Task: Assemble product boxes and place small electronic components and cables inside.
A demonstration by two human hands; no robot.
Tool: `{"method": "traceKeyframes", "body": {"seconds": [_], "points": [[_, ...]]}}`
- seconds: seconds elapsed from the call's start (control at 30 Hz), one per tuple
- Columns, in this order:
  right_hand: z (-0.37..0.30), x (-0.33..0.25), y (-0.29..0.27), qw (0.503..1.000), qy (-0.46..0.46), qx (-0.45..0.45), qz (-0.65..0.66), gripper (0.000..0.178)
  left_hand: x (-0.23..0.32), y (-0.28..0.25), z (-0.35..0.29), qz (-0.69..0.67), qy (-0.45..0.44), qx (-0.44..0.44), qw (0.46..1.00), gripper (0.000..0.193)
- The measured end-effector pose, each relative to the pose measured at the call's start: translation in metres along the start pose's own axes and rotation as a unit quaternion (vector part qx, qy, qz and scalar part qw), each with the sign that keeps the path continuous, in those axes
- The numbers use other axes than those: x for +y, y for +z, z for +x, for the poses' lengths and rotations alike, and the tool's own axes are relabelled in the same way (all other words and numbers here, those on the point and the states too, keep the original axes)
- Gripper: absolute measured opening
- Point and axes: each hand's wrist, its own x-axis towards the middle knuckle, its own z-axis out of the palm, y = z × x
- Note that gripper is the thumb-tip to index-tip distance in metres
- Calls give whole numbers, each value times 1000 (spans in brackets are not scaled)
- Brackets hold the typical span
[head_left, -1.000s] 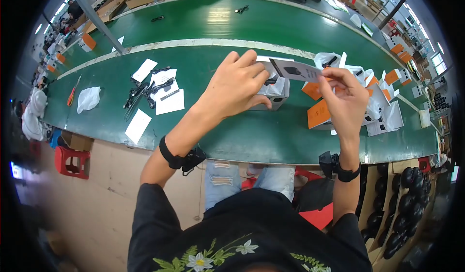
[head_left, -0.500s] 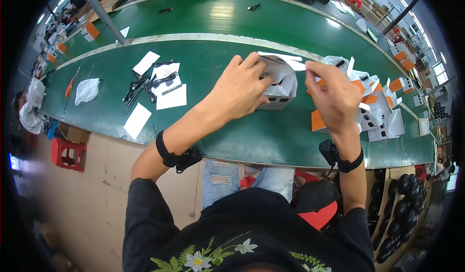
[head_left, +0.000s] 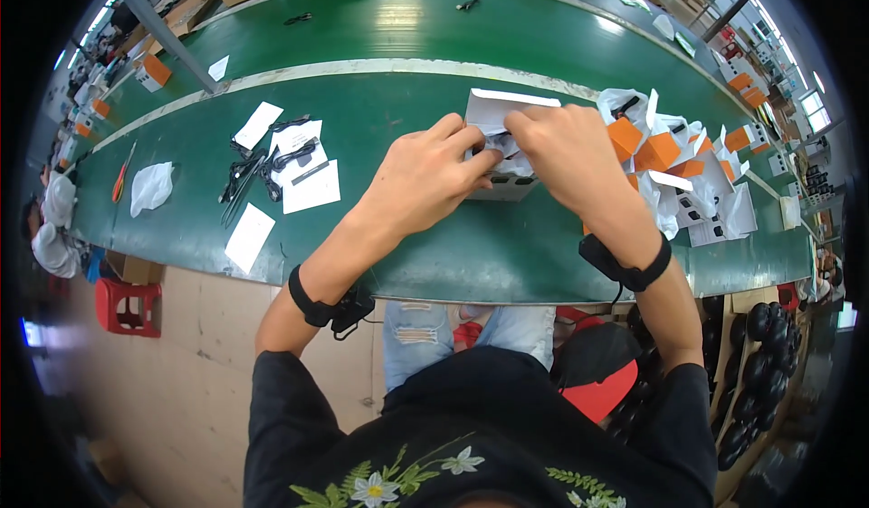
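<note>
Far left on the green conveyor belt (head_left: 380, 101), near its front edge, lies an orange-handled tool (head_left: 119, 175) w/ a crumpled clear plastic bag (head_left: 149, 187) just beside it. Next come loose white paper slips (head_left: 250, 237), one near the front edge, others further back, w/ a bunch of black cables (head_left: 258, 169) lying across and between them. Below the belt edge, on the floor, stands a red plastic stool (head_left: 131, 304). Mid-frame, the person's left hand (head_left: 425, 178) comes in from the lower left, black wrist strap on the forearm, fingers curled and pinched together on the near-left side of a small white carton (head_left: 502, 146) w/ its top flap up. The carton sits on the belt, approx. centre of the near lane, between both hands. The right hand (head_left: 566, 151) comes from the lower right, also w/ a black strap at the wrist, thumb and fingers closed on the carton's open top, pressing on something white and crumpled inside; what exactly it is can't be told. Both hands touch the carton and nearly meet over its opening. Right of the right hand is a heap of orange-and-white boxes (head_left: 656, 151), white leaflets and clear bags, packed close together. Far right, under the belt's end, a crate holds dark round parts (head_left: 756, 363).
</note>
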Motion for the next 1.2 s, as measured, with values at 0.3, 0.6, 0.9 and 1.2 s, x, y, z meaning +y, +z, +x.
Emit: {"method": "traceKeyframes", "body": {"seconds": [0.3, 0.6, 0.9, 1.2], "points": [[13, -28, 32, 996, 47, 19, -73, 9, 0, -4, -14, -33, -5, 27, 999, 32], [11, -29, 33, 996, 27, -15, -79, 6, -2, 5, -22, -53, -11, 43, 998, 30], [47, 50, -28, 918, 210, 240, 235, 23, -9, 25, -11, -224, -228, 117, 940, 148], [199, 221, 174, 851, 492, -30, 183, 31, -37, -11, -68, -432, -339, 39, 835, 145]]}}
